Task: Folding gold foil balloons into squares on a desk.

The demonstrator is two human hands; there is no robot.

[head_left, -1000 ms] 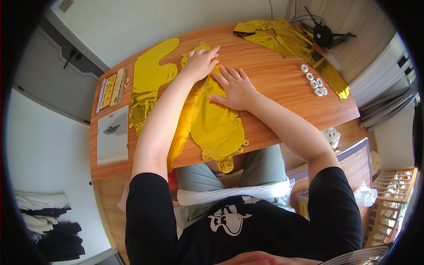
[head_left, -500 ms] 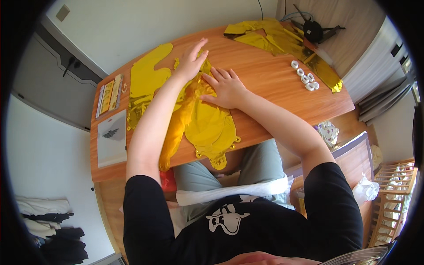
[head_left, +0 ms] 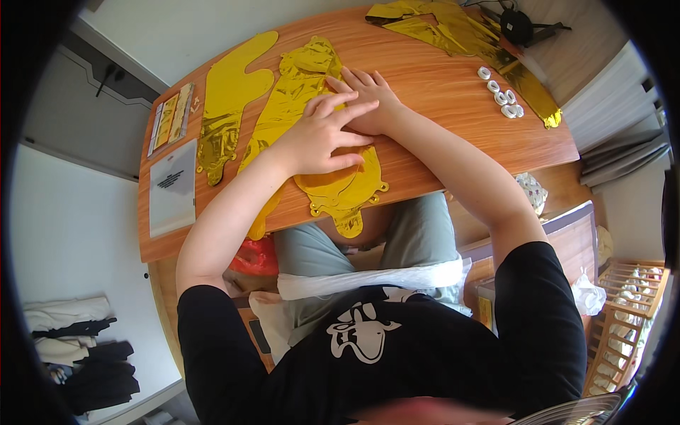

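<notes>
A crinkled gold foil balloon (head_left: 301,81) lies flat on the wooden table in front of me, running toward the near edge. My left hand (head_left: 327,136) is over its lower part, fingers spread and apart, palm down. Just beyond, my right hand (head_left: 370,105) rests at the foil's right side with its fingers stretched out. The left fingertips cross over the right hand; whether they touch cannot be told. Beneath the left hand, a rounded gold foil end (head_left: 340,188) with small tabs reaches past the near edge. Another flat gold foil balloon (head_left: 230,95) lies to the left.
On the table (head_left: 425,142) are several white rings (head_left: 501,95) at the right, more gold foil (head_left: 453,32) at the back right and a black device with antennas (head_left: 517,27). A printed packet (head_left: 170,120) and a clear sleeve (head_left: 173,195) lie at the left. A red bag (head_left: 255,256) sits below the table edge.
My left hand has come nearer and to the right, from the foil's upper part to beside the right hand. The bunched foil strip now lies flatter and more spread out.
</notes>
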